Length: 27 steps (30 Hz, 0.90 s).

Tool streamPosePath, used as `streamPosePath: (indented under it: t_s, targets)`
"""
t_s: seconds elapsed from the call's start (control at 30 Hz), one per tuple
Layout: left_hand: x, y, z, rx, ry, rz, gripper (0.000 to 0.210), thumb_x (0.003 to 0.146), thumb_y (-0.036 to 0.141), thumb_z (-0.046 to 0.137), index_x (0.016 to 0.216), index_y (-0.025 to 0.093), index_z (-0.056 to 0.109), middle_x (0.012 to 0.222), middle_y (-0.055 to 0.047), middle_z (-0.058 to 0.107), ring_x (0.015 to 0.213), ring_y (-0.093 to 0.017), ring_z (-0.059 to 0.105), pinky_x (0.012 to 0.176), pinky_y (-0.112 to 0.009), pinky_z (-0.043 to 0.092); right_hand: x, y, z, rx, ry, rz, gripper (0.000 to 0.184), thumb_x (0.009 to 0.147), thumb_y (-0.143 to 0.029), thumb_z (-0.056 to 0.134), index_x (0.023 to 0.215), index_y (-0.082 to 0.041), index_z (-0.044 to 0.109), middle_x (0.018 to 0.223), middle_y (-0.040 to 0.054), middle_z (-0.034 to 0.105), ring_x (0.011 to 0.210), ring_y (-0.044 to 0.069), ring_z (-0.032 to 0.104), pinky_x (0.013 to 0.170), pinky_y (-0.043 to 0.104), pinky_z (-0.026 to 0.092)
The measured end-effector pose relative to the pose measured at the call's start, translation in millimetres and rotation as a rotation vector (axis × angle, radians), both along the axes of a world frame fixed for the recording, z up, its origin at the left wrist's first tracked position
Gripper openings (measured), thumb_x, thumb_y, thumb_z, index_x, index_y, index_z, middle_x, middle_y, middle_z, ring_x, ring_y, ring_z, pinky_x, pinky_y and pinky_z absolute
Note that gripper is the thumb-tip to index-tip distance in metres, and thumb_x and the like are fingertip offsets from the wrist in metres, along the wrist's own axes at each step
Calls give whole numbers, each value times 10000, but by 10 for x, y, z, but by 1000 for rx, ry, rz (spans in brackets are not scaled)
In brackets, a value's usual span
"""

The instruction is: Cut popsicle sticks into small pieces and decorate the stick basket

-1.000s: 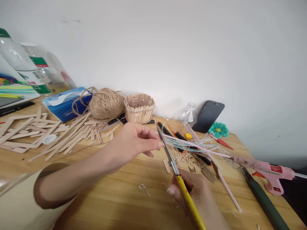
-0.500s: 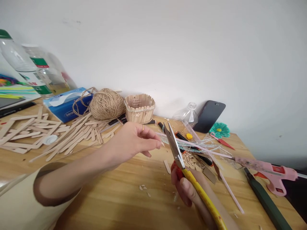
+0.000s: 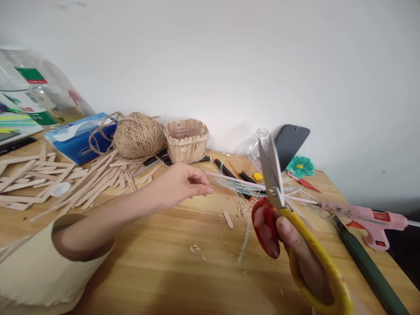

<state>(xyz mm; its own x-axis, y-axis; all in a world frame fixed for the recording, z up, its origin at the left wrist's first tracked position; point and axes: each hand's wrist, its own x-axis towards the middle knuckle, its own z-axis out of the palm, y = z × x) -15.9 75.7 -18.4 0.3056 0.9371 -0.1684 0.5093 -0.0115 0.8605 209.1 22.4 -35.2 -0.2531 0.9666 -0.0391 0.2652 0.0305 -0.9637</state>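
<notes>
My right hand (image 3: 295,245) grips a pair of scissors (image 3: 274,179) with one red and one yellow handle loop. The blades point up and stand slightly apart, with nothing visible between them. To the left, my left hand (image 3: 188,186) hovers over the table, thumb and fingertips pinched together. Whatever sits in that pinch is too small to make out. Below lie a short piece of craft stick (image 3: 228,219) and a few wood chips (image 3: 195,248). A strand of sparkly trim (image 3: 244,243) lies between the hands.
A basket of craft sticks (image 3: 187,151) stands at the back beside a ball of twine (image 3: 139,135) and a blue tissue pack (image 3: 82,144). Loose craft sticks (image 3: 108,181) cover the left. A pink glue gun (image 3: 367,218), phone (image 3: 292,144) and dark green tool (image 3: 367,267) are on the right.
My right hand has moved right and up with the scissors, away from my left hand, and the blades now look larger and more upright. The view has shifted slightly.
</notes>
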Motion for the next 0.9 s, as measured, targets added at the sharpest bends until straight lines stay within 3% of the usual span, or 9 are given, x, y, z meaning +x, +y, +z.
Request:
streamPosePath:
  t_s: [0.13, 0.23, 0.3, 0.47, 0.53, 0.6, 0.63, 0.73, 0.9]
  targets:
    - [1, 42, -217, 90, 173, -181, 165, 744, 237, 554, 851, 192, 672, 846, -22, 706, 784, -178, 625, 699, -261, 443, 89, 39, 95, 103, 80, -80, 382, 816, -578, 466, 684, -224, 527, 441, -48, 405, 441, 140, 365, 477, 289, 308]
    - [18, 13, -373, 208, 431, -251, 136, 719, 207, 546, 801, 193, 654, 819, -37, 682, 749, -205, 605, 646, -284, 411, 131, 56, 152, 158, 103, -115, 360, 815, -542, 498, 629, -236, 538, 445, -31, 418, 472, 161, 398, 510, 316, 337]
    - [72, -24, -437, 257, 486, -264, 134, 728, 174, 510, 757, 176, 640, 789, -54, 667, 733, -216, 591, 643, -303, 402, 150, 63, 170, 177, 96, -121, 366, 815, -540, 501, 612, -238, 541, 473, -20, 431, 476, 162, 404, 514, 324, 336]
    - [290, -26, -436, 115, 176, -450, 175, 766, 176, 506, 829, 191, 669, 849, -24, 702, 770, -159, 620, 701, -240, 447, 192, 69, 167, 157, 101, -122, 413, 801, -543, 519, 526, -237, 481, 491, -8, 429, 532, 177, 427, 546, 330, 331]
    - [302, 25, -412, 113, 56, -386, 179, 789, 185, 491, 832, 180, 665, 857, -26, 700, 780, -147, 621, 714, -230, 451, 214, 65, 156, 135, 95, -128, 424, 796, -553, 519, 519, -235, 470, 503, -4, 436, 536, 175, 427, 529, 323, 323]
    - [252, 78, -412, 171, 101, -236, 172, 793, 190, 488, 831, 170, 655, 865, -39, 690, 800, -162, 612, 742, -259, 447, 235, 57, 141, 109, 89, -133, 419, 795, -567, 510, 540, -235, 482, 497, -9, 433, 495, 162, 402, 494, 314, 311]
    - [218, 96, -423, 161, 141, -224, 156, 780, 195, 506, 835, 175, 651, 861, -37, 687, 789, -169, 611, 724, -268, 451, 242, 53, 134, 100, 85, -135, 425, 793, -574, 507, 540, -233, 482, 490, -11, 430, 477, 156, 390, 484, 312, 307]
    - [164, 112, -479, 121, 208, -301, 160, 750, 186, 549, 883, 177, 637, 859, -37, 680, 772, -179, 607, 695, -275, 449, 245, 50, 119, 79, 73, -149, 431, 776, -590, 522, 548, -226, 483, 478, -20, 425, 457, 146, 384, 463, 303, 302]
    - [359, 90, -489, 243, 181, -464, 171, 795, 167, 509, 896, 159, 647, 934, -54, 642, 861, -175, 578, 758, -262, 425, 215, 66, 111, 78, 44, -143, 451, 764, -627, 503, 578, -217, 467, 480, -29, 428, 436, 130, 375, 447, 289, 294]
